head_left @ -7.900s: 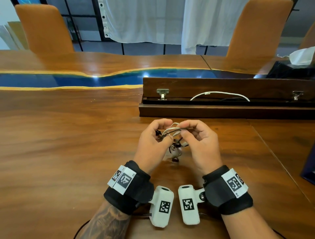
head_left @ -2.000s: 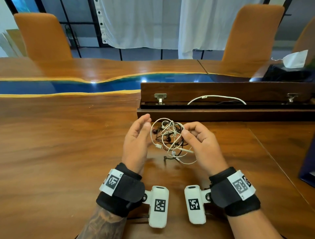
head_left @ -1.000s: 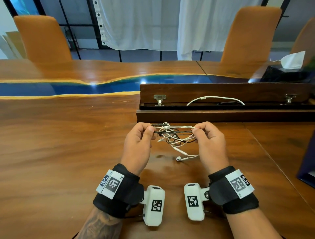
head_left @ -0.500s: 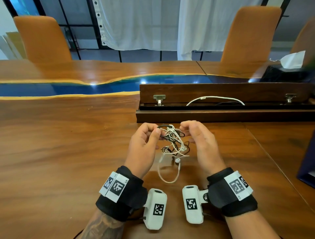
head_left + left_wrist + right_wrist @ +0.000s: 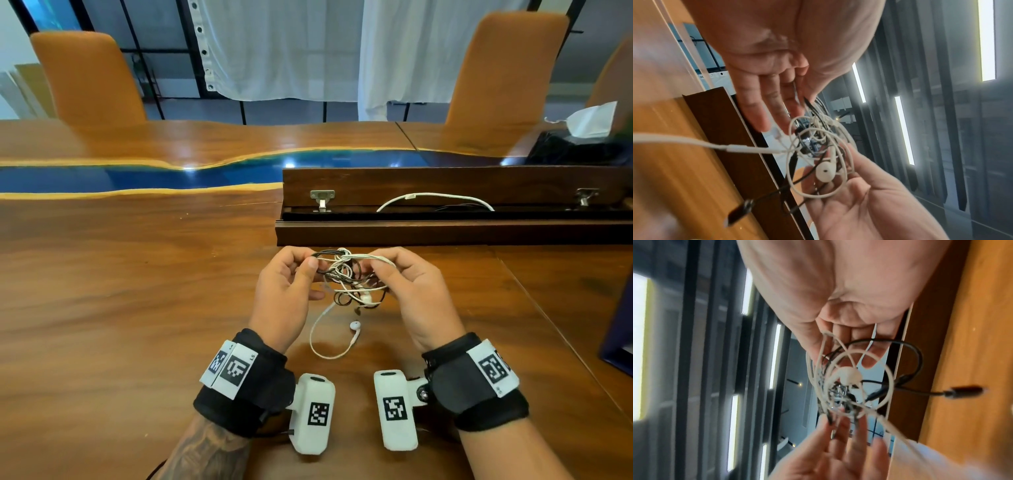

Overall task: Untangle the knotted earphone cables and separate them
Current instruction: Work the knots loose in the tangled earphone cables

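From the head view, the left hand (image 5: 286, 294) and right hand (image 5: 416, 291) hold the tangle of white and black earphone cables (image 5: 346, 277) up between them above the table (image 5: 120, 308), each pinching strands at the top, probably to spread the knot and find a free run. One white loop with an earbud (image 5: 355, 325) hangs down to the wood, already loose. Behind lies a long wooden box (image 5: 445, 233).

In the left wrist view, the left fingers (image 5: 756, 104) reach into the knot beside another white earbud (image 5: 825, 173).

In the right wrist view, white loops ring the black cable (image 5: 910, 347); a black plug (image 5: 964, 393) dangles free.
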A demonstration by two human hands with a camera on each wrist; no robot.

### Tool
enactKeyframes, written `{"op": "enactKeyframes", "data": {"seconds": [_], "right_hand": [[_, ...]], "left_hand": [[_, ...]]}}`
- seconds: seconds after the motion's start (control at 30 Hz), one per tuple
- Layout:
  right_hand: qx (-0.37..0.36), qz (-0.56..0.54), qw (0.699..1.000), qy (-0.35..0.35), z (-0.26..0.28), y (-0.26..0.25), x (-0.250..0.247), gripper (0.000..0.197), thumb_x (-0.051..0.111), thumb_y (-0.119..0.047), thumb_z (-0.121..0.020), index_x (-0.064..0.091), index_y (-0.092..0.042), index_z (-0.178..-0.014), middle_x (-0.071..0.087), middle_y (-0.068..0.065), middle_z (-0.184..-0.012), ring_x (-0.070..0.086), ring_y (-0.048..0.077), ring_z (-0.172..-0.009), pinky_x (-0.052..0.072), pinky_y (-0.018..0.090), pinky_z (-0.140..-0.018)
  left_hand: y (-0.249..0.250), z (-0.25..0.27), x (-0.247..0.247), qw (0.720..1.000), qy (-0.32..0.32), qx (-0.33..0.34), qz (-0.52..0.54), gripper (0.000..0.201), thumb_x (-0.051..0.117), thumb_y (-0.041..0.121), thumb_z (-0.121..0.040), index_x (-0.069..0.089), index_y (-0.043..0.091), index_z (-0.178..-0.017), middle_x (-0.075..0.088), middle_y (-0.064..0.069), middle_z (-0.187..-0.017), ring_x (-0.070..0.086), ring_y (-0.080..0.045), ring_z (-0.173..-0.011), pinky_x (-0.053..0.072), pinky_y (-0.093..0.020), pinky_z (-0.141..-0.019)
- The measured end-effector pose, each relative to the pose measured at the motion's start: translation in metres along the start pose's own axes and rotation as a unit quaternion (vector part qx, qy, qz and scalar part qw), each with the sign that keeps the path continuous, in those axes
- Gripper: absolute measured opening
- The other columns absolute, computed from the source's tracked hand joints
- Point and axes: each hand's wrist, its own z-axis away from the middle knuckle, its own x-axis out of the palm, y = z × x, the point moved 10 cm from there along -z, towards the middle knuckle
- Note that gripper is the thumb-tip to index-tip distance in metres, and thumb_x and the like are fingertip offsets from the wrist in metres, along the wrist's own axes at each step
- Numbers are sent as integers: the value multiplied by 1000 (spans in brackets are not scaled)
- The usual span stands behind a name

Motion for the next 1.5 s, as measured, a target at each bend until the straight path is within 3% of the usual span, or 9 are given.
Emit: {"op": "enactKeyframes", "data": {"seconds": [0.1, 0.23, 0.43, 0.8, 1.0, 1.13, 1.23, 1.37, 1.5], "right_hand": [[24, -54, 998, -19, 2, 2, 9, 20, 50, -4, -102, 69, -10, -100, 76, 8, -95, 71, 24, -94, 57, 37, -87], [28, -20, 999, -43, 3, 5, 15, 18, 53, -11, -103, 70, -10, -97, 75, 4, -99, 70, 18, -94, 54, 31, -83], [15, -6, 999, -52, 7, 3, 16, 18, 71, -16, -90, 63, -12, -106, 72, 4, -99, 70, 17, -89, 57, 25, -74], [-1, -51, 998, -47, 6, -3, 17, 14, 72, -10, -87, 73, -8, -101, 77, 2, -92, 73, 13, -83, 55, 21, -71], [18, -76, 996, -43, 7, -6, 17, 29, 66, -10, -92, 62, -11, -121, 79, 5, -100, 75, 19, -88, 58, 24, -69], [12, -39, 999, -4, 3, 0, 8, 16, 65, -7, -96, 59, -13, -110, 78, 8, -89, 74, 19, -78, 58, 26, -64], [14, -54, 998, 6, 2, 5, 5, 15, 63, -1, -95, 55, -11, -102, 75, 11, -88, 72, 18, -75, 56, 24, -62], [30, -72, 997, -4, 2, 8, 6, 21, 59, 3, -96, 49, -15, -96, 71, 24, -95, 73, 23, -78, 57, 27, -63], [20, -53, 998, -37, 2, 6, 16, 28, 56, 8, -96, 62, -19, -90, 68, 27, -104, 72, 38, -92, 59, 44, -83]], "left_hand": [[-8, 1, 2, 999, -9, -43, -2, 15, 47, 12, -105, 61, 13, -102, 71, -5, -100, 72, -20, -89, 60, -33, -64], [-2, 4, 12, 996, -51, -56, 46, 23, 55, 28, -101, 66, 9, -108, 74, -12, -100, 73, -24, -88, 62, -37, -66], [9, 6, 10, 999, -34, 12, 28, 6, 65, 4, -94, 69, 8, -95, 72, 4, -83, 68, -9, -75, 58, -24, -61], [-7, 2, 9, 998, -20, -29, 60, 15, 52, 0, -100, 63, 10, -103, 72, -6, -92, 69, -16, -80, 57, -27, -63], [-18, 5, 17, 995, -36, -76, 57, 19, 46, 12, -106, 65, 10, -108, 72, -14, -93, 68, -19, -77, 56, -30, -57], [-13, 7, 22, 992, -57, -80, 78, 29, 45, 32, -106, 68, 15, -114, 72, -16, -101, 67, -22, -82, 57, -35, -61], [-7, 8, 25, 993, -67, -58, 75, 23, 58, 17, -100, 65, 15, -122, 76, -1, -100, 70, -14, -84, 59, -28, -62], [-6, 6, 18, 996, -44, -33, 75, 28, 59, -1, -97, 64, 12, -121, 76, -5, -106, 72, -14, -86, 57, -23, -60], [-8, 3, 8, 995, -1, -30, 99, 31, 54, -10, -95, 67, 12, -111, 74, -12, -103, 70, -25, -85, 57, -26, -63]]}}
